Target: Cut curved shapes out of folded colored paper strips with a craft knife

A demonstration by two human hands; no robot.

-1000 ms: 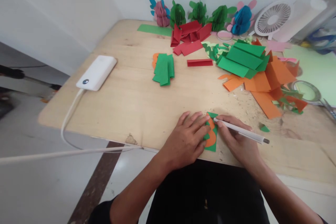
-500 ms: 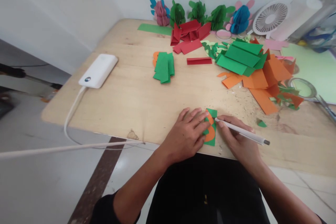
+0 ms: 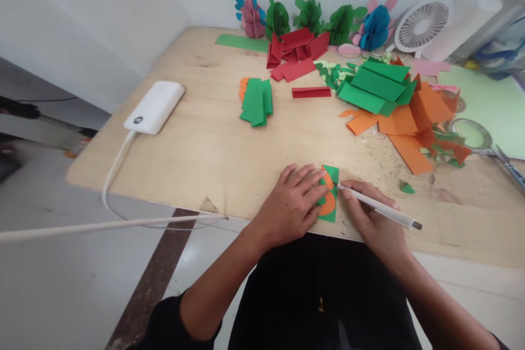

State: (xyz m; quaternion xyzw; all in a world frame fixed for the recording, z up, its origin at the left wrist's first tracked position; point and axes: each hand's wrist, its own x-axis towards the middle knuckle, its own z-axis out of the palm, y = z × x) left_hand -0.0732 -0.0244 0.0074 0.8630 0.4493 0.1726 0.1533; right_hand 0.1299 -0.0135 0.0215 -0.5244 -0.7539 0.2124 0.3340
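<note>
My left hand lies flat near the table's front edge, its fingers stretched over an orange paper cutout with rounded lobes. Beneath the cutout is a green paper strip, which shows at the top and along the right side. My right hand is closed around a white pen with a dark end. The pen's tip meets the paper at the cutout's right edge, near the notch between its lobes. My left fingers cover part of the cutout's left side.
Folded green paper, orange paper and red paper lie farther back. Several paper figures stand by the wall beside a white fan. A tape roll and scissors are at right; a white power bank is at left.
The pen tip has shifted very slightly along the cutout's right edge. Both hands otherwise keep their places, and the whole view has moved a little.
</note>
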